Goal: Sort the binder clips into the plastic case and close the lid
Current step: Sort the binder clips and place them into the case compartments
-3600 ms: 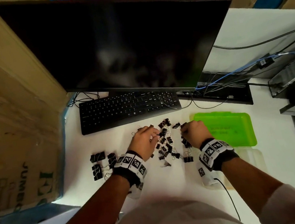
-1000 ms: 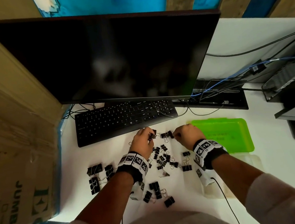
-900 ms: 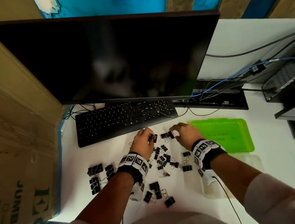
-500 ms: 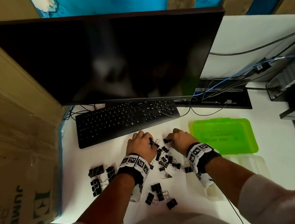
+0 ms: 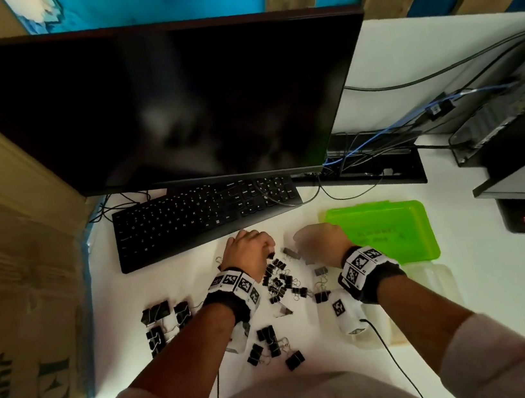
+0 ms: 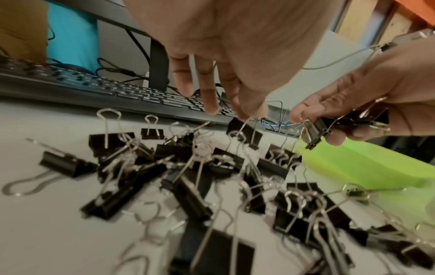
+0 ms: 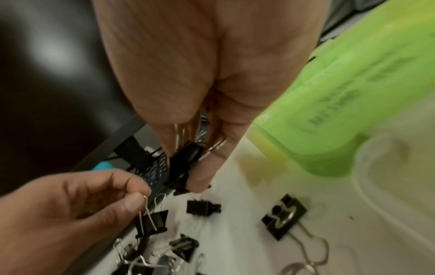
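Head view: both hands crowded together at 12 o'clock of the loose pile of binder clips [image 5: 279, 280], closer to each other than a second ago, when a clear gap lay between them. Left hand [image 5: 250, 251] at 11 o'clock of the pile, right hand [image 5: 320, 244] at 1 o'clock, blurred with motion. Green plastic case [image 5: 382, 232] at 3 o'clock of the right hand, upside down or lid-closed by the look of it; nothing visibly inside. Small sorted groups at 9 o'clock [image 5: 163, 320] and 6 o'clock [image 5: 271, 342] of the pile, same as half a second ago. Keyboard [image 5: 206, 220] and dark monitor [image 5: 158, 112] at 12 o'clock.

Left wrist view: left hand [image 6: 235, 55] with thumb and forefinger pinched on the wire handle of one clip [image 6: 244, 134], body dangling just above the heap. Right hand [image 6: 364, 104] at 3 o'clock, fingers curled round several clips already.

Right wrist view: right hand [image 7: 188, 83] clamped on a bunch of clips [image 7: 186, 160], wire loops poking between the fingers. Left hand [image 7: 70, 214] at 8 o'clock, nipping its single clip [image 7: 150, 223] by the handle. Case [image 7: 353, 83] at 2 o'clock, near but untouched.

Judged meaning: gathering by size under way, a handful building in the right hand; no transfer into the case yet, lid step far off.
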